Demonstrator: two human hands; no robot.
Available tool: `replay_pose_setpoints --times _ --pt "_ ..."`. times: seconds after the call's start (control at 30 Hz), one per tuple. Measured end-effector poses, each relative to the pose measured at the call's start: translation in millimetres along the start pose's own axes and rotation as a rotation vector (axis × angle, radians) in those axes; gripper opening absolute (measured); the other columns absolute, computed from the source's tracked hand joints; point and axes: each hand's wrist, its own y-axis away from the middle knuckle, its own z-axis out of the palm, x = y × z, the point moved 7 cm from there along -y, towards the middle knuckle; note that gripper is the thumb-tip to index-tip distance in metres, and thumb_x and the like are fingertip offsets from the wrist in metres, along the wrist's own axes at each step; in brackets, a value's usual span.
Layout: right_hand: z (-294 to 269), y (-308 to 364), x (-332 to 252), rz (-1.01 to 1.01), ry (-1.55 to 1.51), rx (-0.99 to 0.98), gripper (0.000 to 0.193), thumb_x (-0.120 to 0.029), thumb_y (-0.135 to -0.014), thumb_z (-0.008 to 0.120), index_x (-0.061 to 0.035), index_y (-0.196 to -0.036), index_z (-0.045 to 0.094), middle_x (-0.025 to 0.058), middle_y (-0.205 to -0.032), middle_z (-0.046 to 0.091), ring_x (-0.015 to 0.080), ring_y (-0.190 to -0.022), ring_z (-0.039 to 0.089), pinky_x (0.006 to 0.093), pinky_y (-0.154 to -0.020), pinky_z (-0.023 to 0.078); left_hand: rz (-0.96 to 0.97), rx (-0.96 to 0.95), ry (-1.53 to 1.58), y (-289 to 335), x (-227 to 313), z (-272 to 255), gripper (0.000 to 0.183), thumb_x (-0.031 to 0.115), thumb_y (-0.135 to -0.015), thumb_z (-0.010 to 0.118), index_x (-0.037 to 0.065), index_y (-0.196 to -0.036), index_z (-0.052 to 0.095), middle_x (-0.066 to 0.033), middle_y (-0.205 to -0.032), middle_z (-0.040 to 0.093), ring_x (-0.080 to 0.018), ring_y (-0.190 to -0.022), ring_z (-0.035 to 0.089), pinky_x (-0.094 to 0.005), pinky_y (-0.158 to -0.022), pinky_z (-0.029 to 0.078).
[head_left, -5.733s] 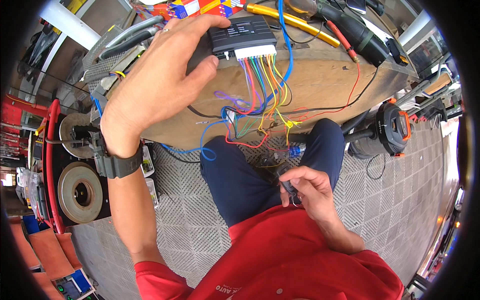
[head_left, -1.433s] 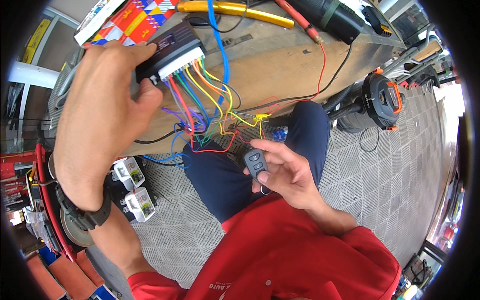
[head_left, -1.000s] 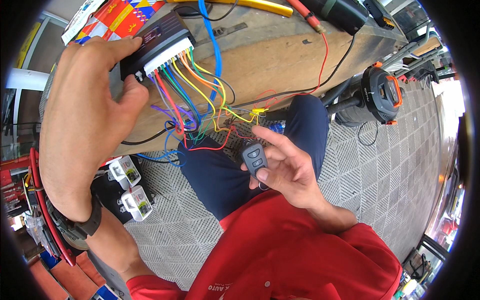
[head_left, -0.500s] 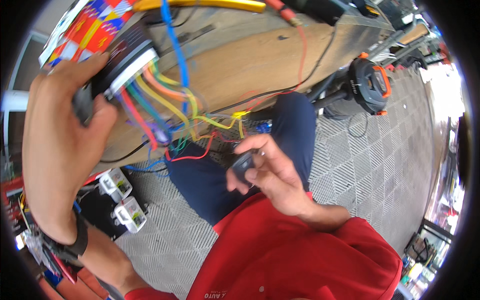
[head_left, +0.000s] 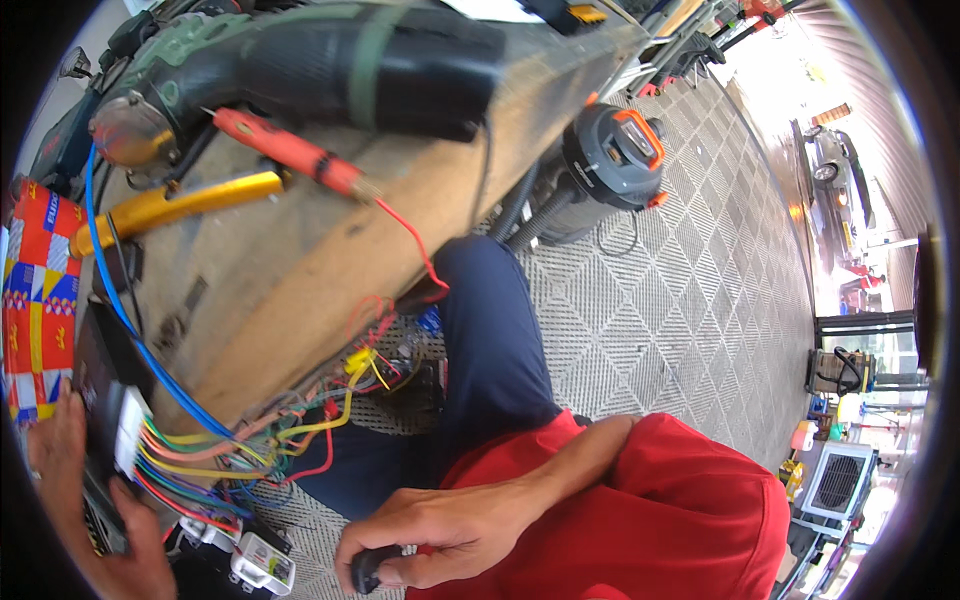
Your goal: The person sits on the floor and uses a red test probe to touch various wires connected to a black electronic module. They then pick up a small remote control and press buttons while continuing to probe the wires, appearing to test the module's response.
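Note:
At the left edge of the bench, my left hand (head_left: 135, 560) is closed round a flat black electronic module (head_left: 100, 375), fingers on its far side and thumb on its near side. From the module's white connector (head_left: 130, 435) a bundle of coloured wires (head_left: 200, 460) fans out to the right over the bench edge. In front of my red shirt, my right hand (head_left: 450, 530) is closed on a small black rounded key fob (head_left: 372, 568), its thumb pressed against it. The fingers partly hide the fob.
On the wooden bench (head_left: 330, 230) lie a thick black hose (head_left: 430, 75), a red probe (head_left: 290, 150), a yellow bar-shaped tool (head_left: 190, 205) and a blue cable (head_left: 160, 370). A shop vacuum (head_left: 610, 165) stands beyond my knee. White-handled containers (head_left: 265, 565) sit below the bench.
The view has swung right, bringing the hose and probe into sight. My right hand has come down closer to my body with the fob. My left hand still grips the module.

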Motion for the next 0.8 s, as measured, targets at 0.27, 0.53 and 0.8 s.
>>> replay_pose_setpoints --times 0.27,0.53,0.8 --pt "-6.4 7.0 61.8 0.22 -0.094 -0.048 0.021 -0.013 -0.108 0.052 0.0012 -0.122 0.059 0.0134 -0.09 0.057 0.0262 -0.079 0.057 0.0431 -0.076 0.046 0.069 0.017 0.038 -34.6 41.8 -17.7 0.042 0.006 -0.096 0.068 -0.01 -0.135 0.074 -0.0334 -0.136 0.074 -0.0494 -0.124 0.073 -0.0544 -0.108 0.057" --pt "-19.1 13.1 93.9 0.368 -0.128 -0.098 0.051 -0.049 -0.118 0.052 -0.0001 -0.121 0.067 0.0152 -0.099 0.068 0.0253 -0.092 0.067 0.0439 -0.084 0.053 0.11 0.064 0.085 -25.4 21.3 -10.8 0.041 0.012 -0.093 0.068 -0.014 -0.123 0.077 -0.0361 -0.131 0.075 -0.0511 -0.113 0.078 -0.0557 -0.099 0.064" --pt "-15.0 18.3 97.4 0.338 -0.126 -0.121 0.044 -0.042 -0.119 0.053 -0.0001 -0.119 0.067 0.0156 -0.1 0.07 0.0266 -0.092 0.069 0.0447 -0.084 0.054 0.126 -0.043 0.319 1.9 -33.2 24.0 0.054 0.026 -0.107 0.059 -0.003 -0.152 0.052 -0.0379 -0.153 0.051 -0.0497 -0.133 0.06 -0.0561 -0.114 0.05"
